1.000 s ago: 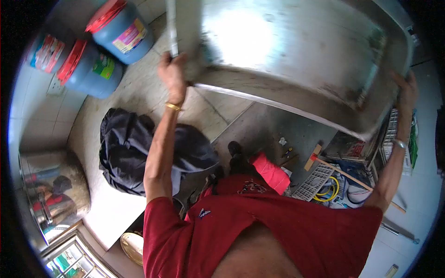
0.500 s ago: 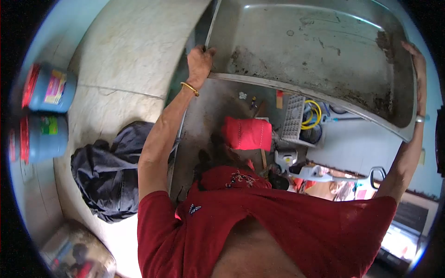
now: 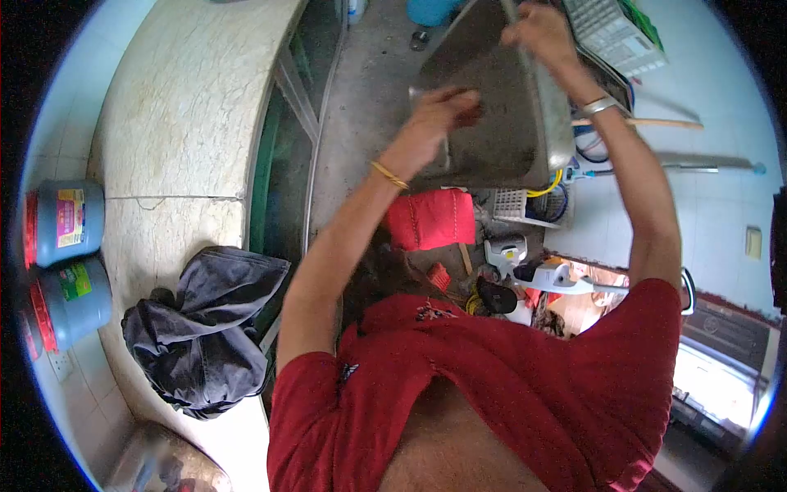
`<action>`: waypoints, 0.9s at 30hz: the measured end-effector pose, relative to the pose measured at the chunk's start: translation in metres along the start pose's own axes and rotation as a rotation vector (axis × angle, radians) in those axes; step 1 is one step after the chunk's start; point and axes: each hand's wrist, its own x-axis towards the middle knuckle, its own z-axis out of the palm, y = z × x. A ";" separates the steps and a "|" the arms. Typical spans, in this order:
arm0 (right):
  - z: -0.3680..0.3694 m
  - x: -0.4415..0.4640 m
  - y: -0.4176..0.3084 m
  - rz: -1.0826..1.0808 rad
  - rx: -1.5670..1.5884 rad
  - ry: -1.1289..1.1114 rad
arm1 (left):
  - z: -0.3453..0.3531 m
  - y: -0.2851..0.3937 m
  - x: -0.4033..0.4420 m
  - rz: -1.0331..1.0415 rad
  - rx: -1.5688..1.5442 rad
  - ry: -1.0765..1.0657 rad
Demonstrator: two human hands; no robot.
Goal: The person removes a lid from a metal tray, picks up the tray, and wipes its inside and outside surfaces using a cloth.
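Note:
A deep rectangular metal basin (image 3: 496, 135) with rounded corners and dark stains is held tilted in front of me, above the floor. My right hand (image 3: 541, 33) is closed around its upper rim, near the wall side; a silver bangle is on that wrist. At the basin's left edge, my left hand (image 3: 443, 123) is slightly blurred, its fingers curled over the rim; a yellow bracelet circles the wrist. Just below the basin lies a red padded cushion-like thing (image 3: 434, 220).
On the left, a pale stone counter (image 3: 188, 123) carries dark crumpled cloth (image 3: 205, 328) and blue tubs with red lids (image 3: 74, 217). White baskets (image 3: 615, 37), a yellow hose (image 3: 548, 184) and a stick vacuum-like appliance (image 3: 557, 277) are along the right wall.
The basin has swung from a wide position at upper right to a steeper, narrower one nearer the middle. Both hands have come closer together, and the view has shifted.

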 end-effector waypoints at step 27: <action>0.387 -0.063 -0.059 0.147 0.737 -0.551 | -0.219 -0.220 -0.005 -0.126 0.081 0.443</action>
